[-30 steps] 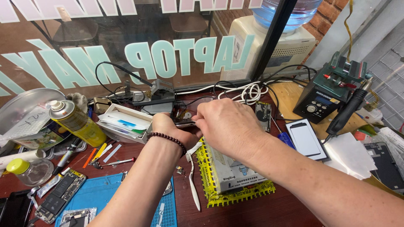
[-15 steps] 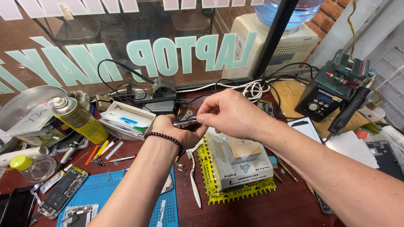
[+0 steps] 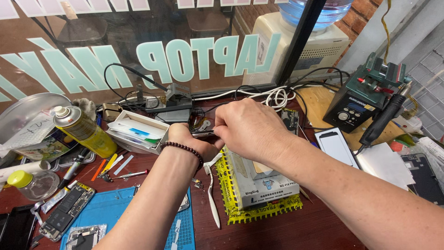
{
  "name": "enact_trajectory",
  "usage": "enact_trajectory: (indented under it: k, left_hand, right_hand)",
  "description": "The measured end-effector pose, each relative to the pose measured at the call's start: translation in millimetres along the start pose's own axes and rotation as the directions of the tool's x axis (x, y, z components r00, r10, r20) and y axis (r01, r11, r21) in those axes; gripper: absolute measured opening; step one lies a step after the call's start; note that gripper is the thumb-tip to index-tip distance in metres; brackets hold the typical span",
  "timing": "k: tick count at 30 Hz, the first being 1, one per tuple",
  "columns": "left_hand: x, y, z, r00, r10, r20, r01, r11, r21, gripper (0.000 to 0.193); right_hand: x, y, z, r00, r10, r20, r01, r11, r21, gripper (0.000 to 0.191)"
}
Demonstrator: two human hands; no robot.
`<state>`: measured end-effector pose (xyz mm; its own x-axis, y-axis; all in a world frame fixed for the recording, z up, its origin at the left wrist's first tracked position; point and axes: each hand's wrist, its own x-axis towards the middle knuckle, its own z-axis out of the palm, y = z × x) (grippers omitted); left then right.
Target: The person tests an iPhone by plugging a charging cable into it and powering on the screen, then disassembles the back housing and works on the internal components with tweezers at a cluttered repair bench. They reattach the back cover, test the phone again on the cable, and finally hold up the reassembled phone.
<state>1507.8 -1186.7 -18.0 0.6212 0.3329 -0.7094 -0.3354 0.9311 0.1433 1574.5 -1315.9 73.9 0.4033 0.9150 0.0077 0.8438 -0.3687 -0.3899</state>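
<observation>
While raised above the desk, both hands [image 3: 222, 134] pinch a phone frame [image 3: 202, 133].

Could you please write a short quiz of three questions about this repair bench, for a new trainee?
1. True or false: the left hand wears a dark bead bracelet at the wrist.
2. Which thing lies on its side left of the hands? A. a yellow spray can B. a red mug C. a glass vase
3. Fill in: both hands hold a small metal part above the ____ mat with the yellow edge.

Key: 1 true. 2 A. 3 The right hand meets the left one over the grey mat.
</observation>
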Motion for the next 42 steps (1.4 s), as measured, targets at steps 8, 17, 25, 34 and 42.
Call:
enact_trajectory:
  k: [8,17,25,34,42]
  left_hand:
    - [5,10,-5,0.997,-0.062,-0.045,0.057,0.992,-0.110,0.041]
    - [14,14,-10,0.997,-0.072,-0.017,0.069,0.986,-0.149,0.045]
    - [24,34,-14,0.996,-0.090,0.010,0.089,0.954,-0.286,0.048]
    - [33,37,-16,0.996,-0.085,0.039,0.091,0.972,-0.215,0.051]
    - [22,29,-12,0.998,-0.047,-0.038,0.038,0.976,-0.214,0.047]
  right_hand:
    - [10,4,2,0.997,-0.079,0.006,0.075,0.967,0.244,0.014]
    - [17,19,17,0.995,-0.035,0.095,-0.020,0.853,0.521,0.016]
    - [3,31,26,0.892,-0.367,-0.264,0.434,0.859,0.271,0.020]
    - [-6,19,30,0.798,-0.442,-0.410,0.469,0.882,-0.039,0.015]
    - [-8,12,30,0.782,-0.507,-0.362,0.451,0.862,-0.230,0.010]
